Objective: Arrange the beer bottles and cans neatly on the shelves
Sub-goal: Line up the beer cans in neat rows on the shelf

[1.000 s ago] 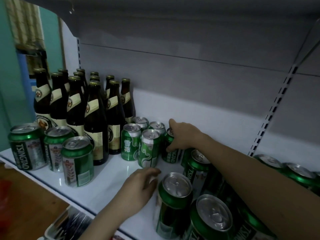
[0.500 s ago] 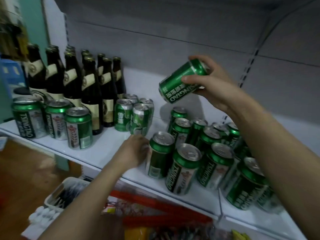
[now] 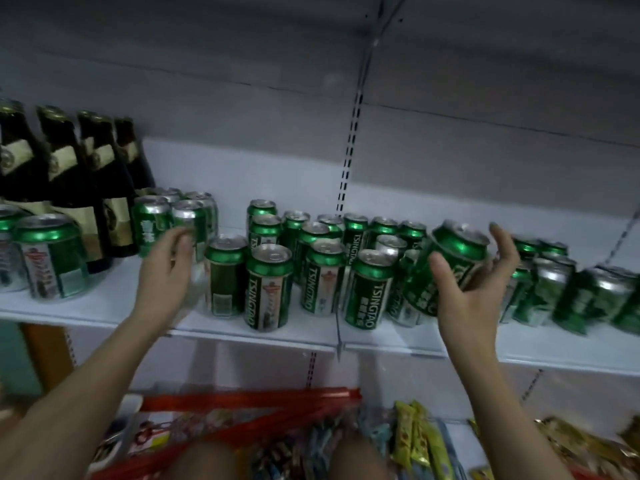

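Note:
Dark beer bottles (image 3: 97,188) stand at the left of the white shelf (image 3: 104,310), with large green cans (image 3: 52,258) in front of them. A small group of green cans (image 3: 152,220) stands beside the bottles. My left hand (image 3: 166,268) hovers in front of that group, fingers relaxed, holding nothing. A loose crowd of Tsingtao cans (image 3: 270,282) fills the shelf's middle, and more cans (image 3: 554,289) stand to the right. My right hand (image 3: 474,285) holds one green can (image 3: 450,265) tilted, just in front of the crowd.
A slotted upright rail (image 3: 349,150) runs up the grey back panel. Below the shelf lie red packaging (image 3: 242,403) and yellow snack packets (image 3: 415,441). My knees (image 3: 204,459) show at the bottom edge.
My right hand brought the held can down from high in front of the back panel to shelf level at the right. My left hand lifted off the shelf, away from the front can.

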Motion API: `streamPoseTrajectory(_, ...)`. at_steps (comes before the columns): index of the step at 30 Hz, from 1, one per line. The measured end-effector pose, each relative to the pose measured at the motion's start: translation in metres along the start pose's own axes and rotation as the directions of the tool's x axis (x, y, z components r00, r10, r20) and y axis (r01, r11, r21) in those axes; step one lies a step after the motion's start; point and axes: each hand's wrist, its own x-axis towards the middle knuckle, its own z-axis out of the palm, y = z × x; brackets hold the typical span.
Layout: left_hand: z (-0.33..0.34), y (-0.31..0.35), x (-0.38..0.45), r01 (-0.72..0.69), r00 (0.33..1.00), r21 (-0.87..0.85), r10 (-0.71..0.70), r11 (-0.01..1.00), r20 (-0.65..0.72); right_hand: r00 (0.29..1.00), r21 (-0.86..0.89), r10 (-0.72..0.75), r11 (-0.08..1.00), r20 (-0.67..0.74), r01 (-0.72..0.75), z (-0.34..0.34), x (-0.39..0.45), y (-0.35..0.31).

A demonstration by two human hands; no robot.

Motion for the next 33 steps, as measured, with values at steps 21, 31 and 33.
streamPoseTrajectory(21, 0.07, 0.062, -0.044, -0.142, 0.937, 0.061, 0.114, 0.988, 0.331, 0.998, -0.369, -0.059, 0.927, 0.023, 0.063, -0.023, -0.004, 0.083)
streamPoseTrajectory(31, 0.067, 0.056, -0.045, 0.054, 0.943, -0.161, 0.002, 0.986, 0.333, 0.999, -0.495, 0.048, 0.868, 0.025, -0.03, -0.026, -0.002, 0.073)
streamPoseTrajectory(33, 0.065, 0.06, -0.043, 0.017, 0.946, -0.106, 0.018, 0.994, 0.322, 0.992, -0.567, 0.098, 0.823, 0.085, -0.033, -0.033, 0.0, 0.066)
